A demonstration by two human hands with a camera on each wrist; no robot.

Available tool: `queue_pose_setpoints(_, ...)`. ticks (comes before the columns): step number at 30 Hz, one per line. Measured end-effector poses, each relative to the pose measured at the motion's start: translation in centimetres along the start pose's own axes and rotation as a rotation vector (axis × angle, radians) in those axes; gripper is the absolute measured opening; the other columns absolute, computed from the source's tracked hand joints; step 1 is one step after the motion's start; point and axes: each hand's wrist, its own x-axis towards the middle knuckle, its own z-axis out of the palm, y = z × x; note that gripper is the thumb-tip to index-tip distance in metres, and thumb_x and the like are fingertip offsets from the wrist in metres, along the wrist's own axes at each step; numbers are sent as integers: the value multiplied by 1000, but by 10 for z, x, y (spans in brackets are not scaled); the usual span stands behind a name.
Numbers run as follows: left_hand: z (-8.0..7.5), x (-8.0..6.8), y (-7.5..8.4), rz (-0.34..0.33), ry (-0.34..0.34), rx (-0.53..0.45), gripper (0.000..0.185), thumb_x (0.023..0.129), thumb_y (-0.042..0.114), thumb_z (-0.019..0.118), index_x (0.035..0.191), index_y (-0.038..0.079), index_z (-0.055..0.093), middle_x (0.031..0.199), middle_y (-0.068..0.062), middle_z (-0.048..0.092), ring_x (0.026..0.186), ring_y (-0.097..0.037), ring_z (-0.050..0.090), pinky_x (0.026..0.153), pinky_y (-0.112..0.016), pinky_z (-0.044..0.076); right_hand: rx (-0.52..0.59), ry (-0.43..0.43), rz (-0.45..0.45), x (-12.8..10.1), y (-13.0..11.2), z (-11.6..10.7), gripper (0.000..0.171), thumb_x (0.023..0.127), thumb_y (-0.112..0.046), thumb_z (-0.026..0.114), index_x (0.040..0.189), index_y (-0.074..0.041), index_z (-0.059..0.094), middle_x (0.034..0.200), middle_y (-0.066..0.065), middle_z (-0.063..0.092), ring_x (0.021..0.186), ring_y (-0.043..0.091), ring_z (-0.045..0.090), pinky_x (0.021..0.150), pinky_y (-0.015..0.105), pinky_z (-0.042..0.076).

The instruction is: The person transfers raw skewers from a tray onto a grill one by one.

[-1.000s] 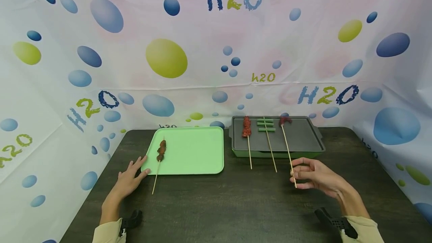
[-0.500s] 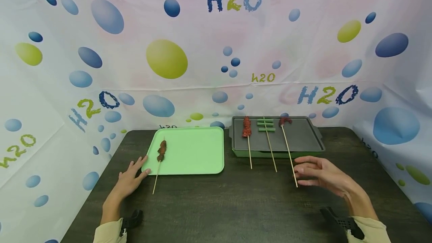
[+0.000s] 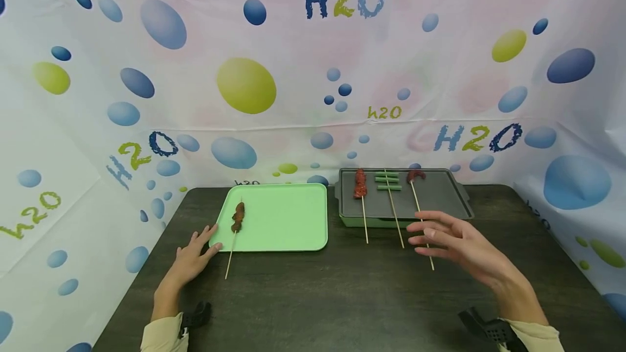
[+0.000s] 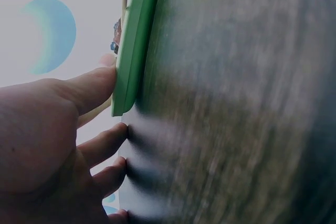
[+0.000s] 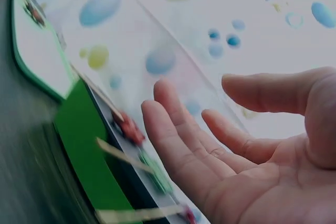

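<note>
My left hand (image 3: 192,261) rests at the left edge of the light green tray (image 3: 288,221), its thumb on the rim and its other fingers on the table. A brown meat skewer (image 3: 237,217) lies at the tray's left side, its stick jutting over the front edge. My right hand (image 3: 462,246), fingers spread and holding nothing, is in front of the grill (image 3: 442,194). It partly hides the stick of a skewer with a dark red, curled piece (image 3: 415,175). Left of that lie a green vegetable skewer (image 3: 388,180) and a red meat skewer (image 3: 360,184).
The dark wooden table (image 3: 313,297) carries the tray and the grill side by side near its back edge. Behind it hangs a white sheet (image 3: 293,31) with blue and green dots. The skewer sticks overhang the grill's front.
My right hand has let go of the rightmost skewer's stick, drawn back slightly, then risen and moved left with its fingers spreading. The left hand stays at the tray.
</note>
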Motion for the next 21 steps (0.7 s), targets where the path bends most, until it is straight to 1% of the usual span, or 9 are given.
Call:
queue_pose_setpoints(2, 0, 0, 0, -3, 2, -2, 70, 108, 38, 53, 160, 0, 28, 162, -35, 18, 147, -63, 6, 103, -86, 1, 5, -34, 3, 6, -1, 12, 44, 111, -5, 43, 154, -12, 42, 139, 10, 63, 124, 29, 64, 101, 45, 52)
queue_pose_setpoints(5, 0, 1, -1, -4, 6, 8, 69, 108, 37, 53, 160, -1, 28, 162, -36, 18, 147, -63, 6, 102, -86, 1, 13, -64, 36, 16, 0, 31, 50, 110, -7, 46, 158, -7, 35, 142, 12, 60, 127, 28, 62, 103, 46, 51)
queue_pose_setpoints(8, 1, 1, -2, 0, 10, 15, 69, 108, 37, 53, 160, -1, 28, 161, -36, 19, 146, -63, 7, 102, -87, 2, 18, -85, 76, 25, 3, 50, 55, 109, -9, 49, 160, -3, 29, 146, 18, 55, 129, 27, 61, 104, 45, 51)
queue_pose_setpoints(10, 1, 1, -2, 3, 14, 17, 69, 108, 37, 53, 160, -1, 28, 161, -35, 20, 146, -63, 8, 102, -87, 3, 24, -99, 93, 30, 6, 61, 56, 109, -10, 49, 160, -2, 28, 148, 21, 52, 131, 28, 59, 104, 44, 51)
queue_pose_setpoints(14, 1, 0, -1, 3, 20, 13, 68, 108, 36, 54, 160, -1, 29, 161, -35, 20, 146, -63, 8, 102, -87, 2, 19, -102, 103, 40, 14, 85, 57, 109, -12, 52, 159, 0, 28, 149, 23, 50, 132, 31, 58, 105, 47, 49)
queue_pose_setpoints(17, 1, -1, 0, 2, 22, 14, 68, 108, 34, 54, 159, -1, 29, 161, -35, 21, 146, -63, 8, 102, -87, 3, 2, -97, 95, 50, 19, 103, 58, 108, -16, 55, 159, -2, 30, 150, 23, 48, 134, 36, 55, 107, 52, 47)
queue_pose_setpoints(19, 1, -1, -1, 5, 25, 20, 67, 108, 34, 55, 159, -2, 30, 161, -35, 21, 146, -63, 8, 101, -87, 3, -4, -101, 91, 59, 23, 114, 58, 108, -17, 55, 159, -3, 31, 150, 23, 48, 135, 39, 53, 107, 53, 46)
queue_pose_setpoints(21, 1, -1, 0, 4, 30, 17, 67, 107, 34, 55, 159, -2, 30, 161, -35, 21, 146, -63, 9, 102, -87, 3, 15, -107, 104, 70, 28, 127, 57, 107, -16, 56, 158, -4, 33, 148, 22, 50, 136, 40, 52, 107, 52, 47)
